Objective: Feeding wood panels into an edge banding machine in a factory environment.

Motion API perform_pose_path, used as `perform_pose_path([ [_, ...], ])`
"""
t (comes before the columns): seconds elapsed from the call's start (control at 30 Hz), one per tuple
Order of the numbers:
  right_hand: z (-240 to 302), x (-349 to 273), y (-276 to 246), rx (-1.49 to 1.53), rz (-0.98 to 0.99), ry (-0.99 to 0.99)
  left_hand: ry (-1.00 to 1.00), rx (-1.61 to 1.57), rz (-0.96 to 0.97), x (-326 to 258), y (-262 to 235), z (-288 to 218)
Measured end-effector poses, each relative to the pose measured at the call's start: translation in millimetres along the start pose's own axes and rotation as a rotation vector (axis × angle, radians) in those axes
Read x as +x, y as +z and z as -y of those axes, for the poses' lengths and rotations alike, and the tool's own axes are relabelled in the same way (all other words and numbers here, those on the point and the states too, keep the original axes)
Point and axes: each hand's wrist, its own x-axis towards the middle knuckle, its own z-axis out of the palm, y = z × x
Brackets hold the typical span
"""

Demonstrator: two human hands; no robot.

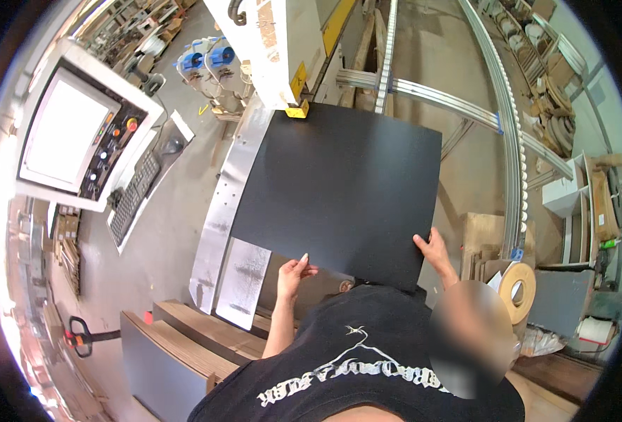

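A large flat black panel (339,197) lies in front of me, its left side along a metal machine bed (237,176). My left hand (295,274) pinches the panel's near edge, thumb at the top and fingers curled below. At the right edge, close to the near corner, my right hand (434,253) grips the panel with its thumb on top; the other fingers are mostly hidden. The far left corner of the panel reaches a yellow block (297,110) on the white machine housing (254,49).
To the left stand a control screen (65,133) and a keyboard (135,193). A roller rail (511,141) runs along the right, near a roll of edge band (517,292). Stacked boards (163,362) stand at lower left, by a pallet-jack handle (82,336).
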Motion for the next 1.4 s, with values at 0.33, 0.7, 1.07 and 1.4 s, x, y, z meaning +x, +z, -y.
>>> perform_pose_path([
  [0.33, 7, 118, -24, 0.172, 0.008, 0.029, -0.024, 0.001, 0.044, 88, 54, -60],
  [0.7, 28, 247, -56, 0.042, -0.043, 0.046, -0.011, -0.059, 0.042, 195, 112, -105],
  [1.07, 26, 375, -86, -0.056, -0.132, 0.033, 0.046, -0.085, 0.089, 287, 186, -161],
  [1.4, 44, 450, -90, 0.866, 0.006, 0.161, 0.186, -0.018, 0.134, 252, 194, -188],
])
